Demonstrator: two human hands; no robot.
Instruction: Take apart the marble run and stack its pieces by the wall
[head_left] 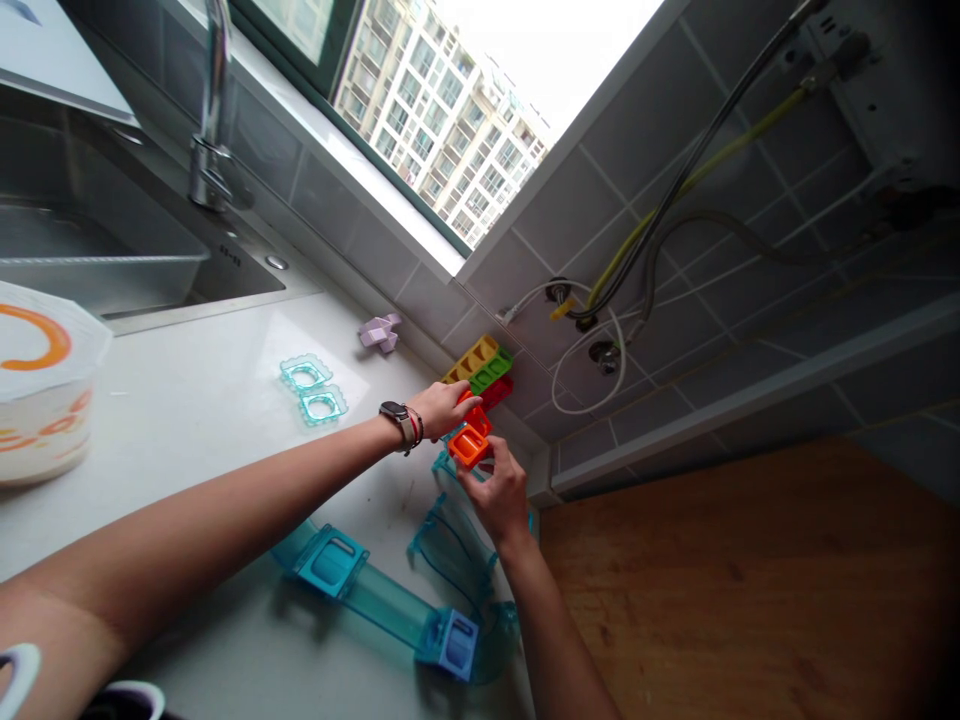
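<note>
A tub [41, 400] stood far left, 2 teal frames [313, 388] right of it. My left hand [442, 408] touched the far side of the orange block [469, 446]; whether it gripped, I could not tell. My right hand [496, 492] pinched the block from below, near the stack [484, 368].

The left arm [225, 520] stretches bare from the lower left of the frame to the centre, the left hand [442, 408] palm down, fingers together and pointing right. The right arm [555, 640] rises from the bottom edge, and the right hand [501, 492], just below the left, closes its fingertips in a pinching grip
</note>
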